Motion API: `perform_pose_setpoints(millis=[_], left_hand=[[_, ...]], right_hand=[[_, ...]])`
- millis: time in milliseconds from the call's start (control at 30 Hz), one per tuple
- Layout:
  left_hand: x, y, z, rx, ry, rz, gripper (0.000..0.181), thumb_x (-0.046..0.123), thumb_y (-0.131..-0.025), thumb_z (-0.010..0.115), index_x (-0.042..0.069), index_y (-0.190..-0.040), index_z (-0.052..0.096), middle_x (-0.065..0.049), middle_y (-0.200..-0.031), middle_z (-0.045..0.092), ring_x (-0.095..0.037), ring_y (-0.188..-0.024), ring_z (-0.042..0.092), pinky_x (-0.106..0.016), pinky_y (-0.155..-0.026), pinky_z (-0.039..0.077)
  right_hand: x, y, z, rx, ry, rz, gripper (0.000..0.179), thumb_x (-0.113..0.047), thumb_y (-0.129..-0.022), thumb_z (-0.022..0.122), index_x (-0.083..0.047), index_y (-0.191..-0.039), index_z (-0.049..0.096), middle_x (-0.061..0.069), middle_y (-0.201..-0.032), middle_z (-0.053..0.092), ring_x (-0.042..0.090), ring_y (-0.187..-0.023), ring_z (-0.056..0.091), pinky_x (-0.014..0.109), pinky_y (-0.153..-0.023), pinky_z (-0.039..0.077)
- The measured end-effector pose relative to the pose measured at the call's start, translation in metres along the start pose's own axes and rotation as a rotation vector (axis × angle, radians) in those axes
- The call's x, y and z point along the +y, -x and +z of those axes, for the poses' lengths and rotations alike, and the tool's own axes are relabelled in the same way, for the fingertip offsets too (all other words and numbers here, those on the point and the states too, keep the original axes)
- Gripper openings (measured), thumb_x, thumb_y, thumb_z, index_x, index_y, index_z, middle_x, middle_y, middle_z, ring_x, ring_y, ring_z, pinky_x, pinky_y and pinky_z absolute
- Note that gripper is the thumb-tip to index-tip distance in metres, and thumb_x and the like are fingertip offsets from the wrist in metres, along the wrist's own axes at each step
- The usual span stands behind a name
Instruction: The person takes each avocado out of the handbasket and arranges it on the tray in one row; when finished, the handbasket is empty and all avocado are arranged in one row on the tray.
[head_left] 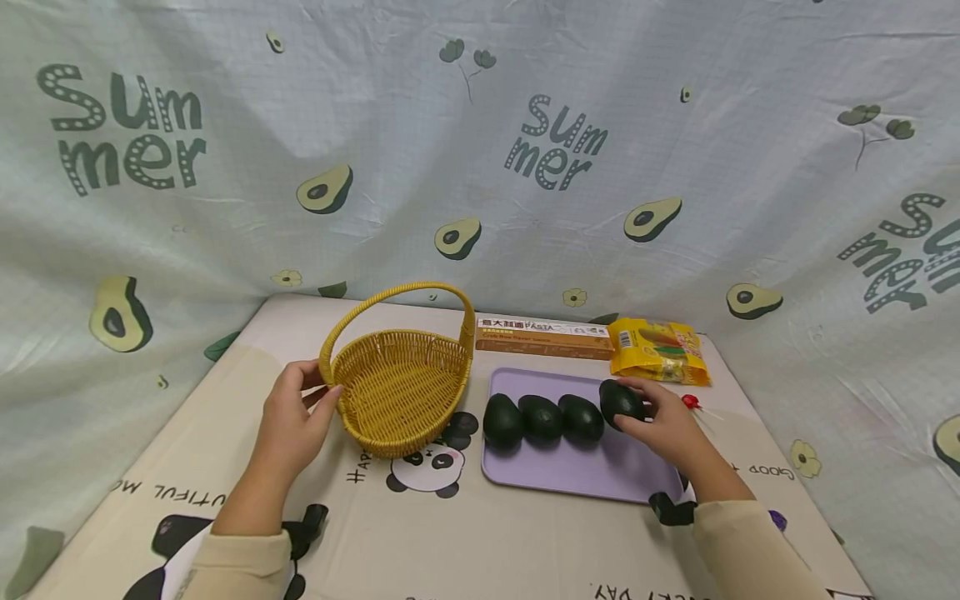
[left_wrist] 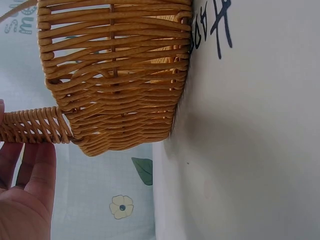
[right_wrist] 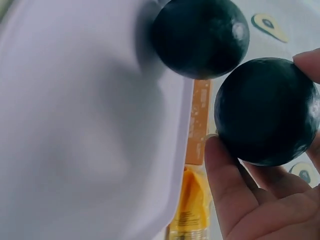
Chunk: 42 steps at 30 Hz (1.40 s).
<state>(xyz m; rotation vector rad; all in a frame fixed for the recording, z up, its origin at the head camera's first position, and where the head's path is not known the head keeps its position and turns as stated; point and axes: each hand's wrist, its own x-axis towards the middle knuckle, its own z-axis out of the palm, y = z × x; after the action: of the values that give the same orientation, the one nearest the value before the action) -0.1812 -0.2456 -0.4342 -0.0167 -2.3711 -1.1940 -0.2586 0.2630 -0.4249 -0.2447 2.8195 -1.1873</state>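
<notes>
My left hand (head_left: pixel 297 417) holds the handle of a yellow wicker basket (head_left: pixel 401 387) near its left base, thumb on one side and fingers on the other. The basket stands on the table with nothing inside it. In the right wrist view, a dark green avocado (right_wrist: pixel 267 111) sits between the thumb and fingers of my right hand (right_wrist: pixel 265 200). The head view has that hand over the right half of a lilac tray (head_left: pixel 570 479). Three more avocados lie in a row on the tray, the nearest one (head_left: pixel 581 419) just left of the held one.
Behind the tray lie a pasta box (head_left: pixel 543 337) and a yellow snack packet (head_left: pixel 660 350). A red-wrapped lollipop (head_left: pixel 691 402) is right of the right hand. The tablecloth (head_left: pixel 450 542) has panda prints, and a printed curtain (head_left: pixel 405 133) hangs behind the table.
</notes>
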Motion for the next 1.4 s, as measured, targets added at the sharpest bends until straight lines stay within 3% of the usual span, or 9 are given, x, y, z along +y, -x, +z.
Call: perform_pose_setpoints(millis=[200, 733, 933, 1400], left_hand=[[-0.001, 0.001, -0.001, 0.003, 0.005, -0.002, 0.039, 0.005, -0.100, 0.064, -0.004, -0.134, 0.046, -0.019, -0.129, 0.055, -0.036, -0.122, 0.060, -0.049, -0.103, 0.053], [0.000, 0.000, -0.001, 0.005, 0.001, -0.004, 0.039, 0.005, -0.100, 0.064, -0.004, -0.134, 0.046, -0.020, -0.129, 0.056, -0.036, -0.121, 0.061, -0.046, -0.102, 0.053], [-0.002, 0.000, 0.000, 0.002, 0.001, -0.003, 0.039, 0.006, -0.101, 0.064, -0.004, -0.134, 0.046, -0.020, -0.129, 0.056, -0.036, -0.122, 0.060, -0.046, -0.103, 0.053], [-0.003, -0.001, -0.001, 0.010, 0.000, 0.009, 0.039, 0.006, -0.101, 0.063, -0.005, -0.134, 0.046, -0.020, -0.129, 0.056, -0.036, -0.122, 0.060, -0.046, -0.102, 0.053]], right_hand=[[0.010, 0.003, 0.003, -0.003, 0.021, -0.019, 0.062, -0.029, -0.090, 0.078, -0.013, -0.145, 0.054, 0.023, -0.142, 0.058, 0.043, -0.119, 0.063, 0.057, -0.100, 0.057], [0.023, 0.012, 0.015, -0.033, 0.048, 0.037, 0.067, -0.030, -0.087, 0.082, -0.011, -0.144, 0.054, 0.023, -0.141, 0.059, 0.041, -0.119, 0.062, 0.063, -0.105, 0.051], [0.024, 0.013, 0.017, -0.054, 0.081, 0.062, 0.071, -0.031, -0.085, 0.084, -0.011, -0.146, 0.052, 0.023, -0.145, 0.056, 0.044, -0.123, 0.059, 0.065, -0.106, 0.050], [0.023, 0.016, 0.016, -0.074, 0.043, 0.055, 0.079, -0.033, -0.087, 0.082, -0.015, -0.153, 0.044, 0.021, -0.156, 0.045, 0.051, -0.132, 0.052, 0.069, -0.109, 0.045]])
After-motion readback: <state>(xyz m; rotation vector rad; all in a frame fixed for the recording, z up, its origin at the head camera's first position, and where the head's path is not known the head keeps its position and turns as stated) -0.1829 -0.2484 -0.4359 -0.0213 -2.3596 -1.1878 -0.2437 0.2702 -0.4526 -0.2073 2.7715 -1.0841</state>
